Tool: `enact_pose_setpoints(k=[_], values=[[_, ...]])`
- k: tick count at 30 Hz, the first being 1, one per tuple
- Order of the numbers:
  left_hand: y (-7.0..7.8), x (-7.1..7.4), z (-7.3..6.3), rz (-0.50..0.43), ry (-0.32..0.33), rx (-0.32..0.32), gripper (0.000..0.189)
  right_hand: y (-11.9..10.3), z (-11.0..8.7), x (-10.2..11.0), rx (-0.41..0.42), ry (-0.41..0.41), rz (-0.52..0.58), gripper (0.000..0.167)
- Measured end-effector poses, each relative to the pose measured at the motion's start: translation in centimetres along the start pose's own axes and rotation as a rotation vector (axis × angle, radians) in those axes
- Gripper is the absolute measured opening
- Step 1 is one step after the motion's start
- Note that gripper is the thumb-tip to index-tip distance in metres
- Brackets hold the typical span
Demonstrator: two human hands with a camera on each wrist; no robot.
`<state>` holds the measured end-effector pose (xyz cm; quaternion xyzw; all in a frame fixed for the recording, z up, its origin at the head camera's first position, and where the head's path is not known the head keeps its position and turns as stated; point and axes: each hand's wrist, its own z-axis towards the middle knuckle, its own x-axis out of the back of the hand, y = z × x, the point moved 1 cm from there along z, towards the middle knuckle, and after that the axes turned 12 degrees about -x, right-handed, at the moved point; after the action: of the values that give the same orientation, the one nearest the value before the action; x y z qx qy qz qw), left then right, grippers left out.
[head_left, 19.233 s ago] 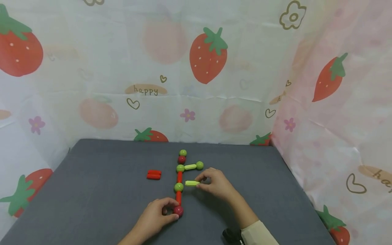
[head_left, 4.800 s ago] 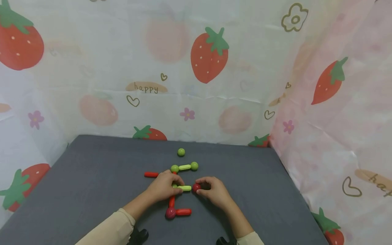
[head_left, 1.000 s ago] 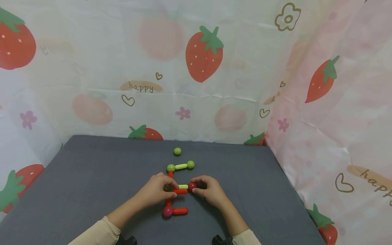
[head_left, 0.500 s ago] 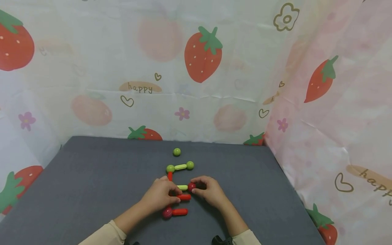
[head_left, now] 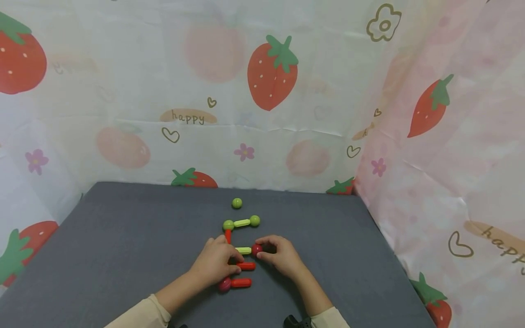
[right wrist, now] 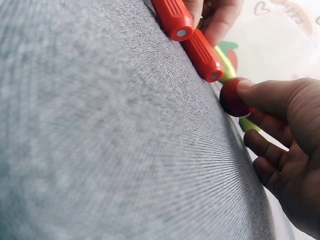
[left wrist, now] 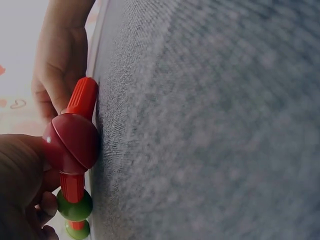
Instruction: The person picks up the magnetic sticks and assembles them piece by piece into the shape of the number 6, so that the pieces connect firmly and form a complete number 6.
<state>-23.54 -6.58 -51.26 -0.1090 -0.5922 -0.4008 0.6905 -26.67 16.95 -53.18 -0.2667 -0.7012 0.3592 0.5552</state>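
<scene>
My left hand (head_left: 215,259) pinches the near red magnetic rod (head_left: 247,266) by its left end, low over the table. Just behind it a yellow-green rod (head_left: 244,250) runs to a dark red ball (head_left: 256,250), which my right hand (head_left: 285,259) pinches between thumb and fingers. Another red rod (head_left: 241,283) points right from the crimson ball (head_left: 224,284) at the chain's near end. Farther back, a red rod (head_left: 228,235) meets a green ball (head_left: 228,225), joined by a yellow-green rod (head_left: 242,222) to a second green ball (head_left: 254,221). My left hand hides the chain's middle.
A lone green ball (head_left: 237,203) lies at the back of the grey cloth-covered table (head_left: 143,228). Behind and at the sides hangs a strawberry-print curtain (head_left: 197,68). A black wrist device (head_left: 296,321) shows by the right sleeve.
Over the last second the left hand's red rod has shifted nearer, away from the yellow-green rod. Earlier, both red rods lay left of the chain, and the dark red ball sat by the back green ball.
</scene>
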Motion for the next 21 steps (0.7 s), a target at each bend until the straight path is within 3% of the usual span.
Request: enact_pose_setpoints(k=[5,10,15,21], values=[[-0.1,0.5,0.2,-0.081,-0.024,0.017,0.016,0.0,0.0,0.0,-0.001,0.001,-0.001,0.029],[-0.8,1.4,0.9,-0.223,-0.017,0.104,0.015,-0.1,-0.2,0.1,0.000,-0.003,0.000,0.030],[-1.7,1.8,1.9,-0.172,0.025,0.105,0.020,-0.1,-0.2,0.1,-0.009,-0.007,0.007,0.029],[-2.7,1.5,2.6,-0.143,-0.010,0.107,0.024,-0.1,-0.2,0.0,-0.003,-0.008,0.007,0.029]])
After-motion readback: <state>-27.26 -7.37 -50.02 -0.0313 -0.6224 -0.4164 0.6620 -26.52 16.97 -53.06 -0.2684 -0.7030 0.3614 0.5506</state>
